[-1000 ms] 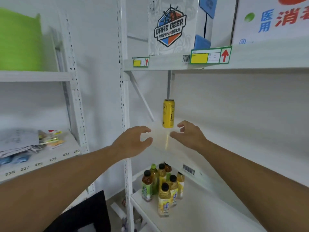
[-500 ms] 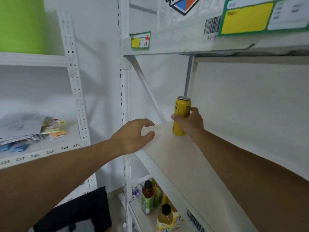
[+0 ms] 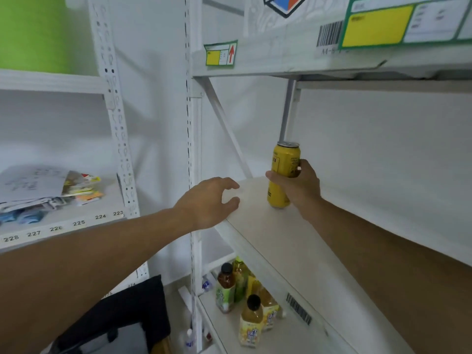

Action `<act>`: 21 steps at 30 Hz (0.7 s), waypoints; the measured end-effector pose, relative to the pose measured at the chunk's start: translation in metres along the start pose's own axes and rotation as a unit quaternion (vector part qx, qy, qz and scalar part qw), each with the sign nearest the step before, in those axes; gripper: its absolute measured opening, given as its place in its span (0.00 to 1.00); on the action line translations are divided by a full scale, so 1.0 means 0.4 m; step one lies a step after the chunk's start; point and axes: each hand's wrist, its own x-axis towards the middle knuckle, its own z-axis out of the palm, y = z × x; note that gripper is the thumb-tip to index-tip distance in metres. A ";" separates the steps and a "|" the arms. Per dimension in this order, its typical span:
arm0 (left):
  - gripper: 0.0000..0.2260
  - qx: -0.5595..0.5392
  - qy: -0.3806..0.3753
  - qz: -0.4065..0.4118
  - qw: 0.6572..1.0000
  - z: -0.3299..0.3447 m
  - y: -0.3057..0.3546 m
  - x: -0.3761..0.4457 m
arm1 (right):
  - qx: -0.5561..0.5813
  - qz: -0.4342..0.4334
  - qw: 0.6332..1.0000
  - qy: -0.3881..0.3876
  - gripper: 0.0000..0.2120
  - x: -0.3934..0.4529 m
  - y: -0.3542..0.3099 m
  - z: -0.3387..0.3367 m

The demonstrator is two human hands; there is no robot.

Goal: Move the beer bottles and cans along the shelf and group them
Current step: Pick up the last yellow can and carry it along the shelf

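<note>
Two white metal shelving units fill my view, and the nearer one carries the pale wooden shelf board [image 3: 293,241] I am working on, which runs from the upright post toward the lower right. Above it, the upper shelf's front edge [image 3: 281,57] bears a large green-bordered yellow label [image 3: 378,24] and a smaller yellow label with a red arrow [image 3: 221,52]. On the left unit, a loose pile of papers and packets [image 3: 46,190] lies on a shelf whose edge is numbered. Down on the lower shelf stands a cluster of plastic drink bottles with yellow and green labels [image 3: 245,297], well apart from my hands. My right hand [image 3: 302,186] is wrapped around the tall yellow aluminium can [image 3: 282,175], thumb on the near side and fingers curled round the far side, so the can is pinched firmly in my grip. The can stands upright near the far left corner of the wooden shelf board, close to the back post; I cannot tell whether its base is touching the board. My left hand [image 3: 208,200] holds nothing, its fingers spread and loosely curved, at the front left edge of the same board.
</note>
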 end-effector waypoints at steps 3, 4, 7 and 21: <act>0.20 -0.025 0.001 0.020 0.999 -0.013 0.032 -0.054 | 0.012 0.005 1.000 0.024 0.29 -0.112 -0.040 -0.066; 0.20 -0.039 0.002 0.027 0.999 -0.015 0.043 -0.078 | 0.009 0.006 0.999 0.034 0.30 -0.155 -0.054 -0.090; 0.19 -0.066 -0.008 0.067 0.996 -0.007 0.074 -0.162 | -0.020 0.003 0.997 0.070 0.31 -0.302 -0.089 -0.165; 0.21 -0.145 -0.070 0.272 0.949 0.052 0.426 -0.542 | -0.076 0.066 0.974 0.203 0.36 -0.993 -0.178 -0.559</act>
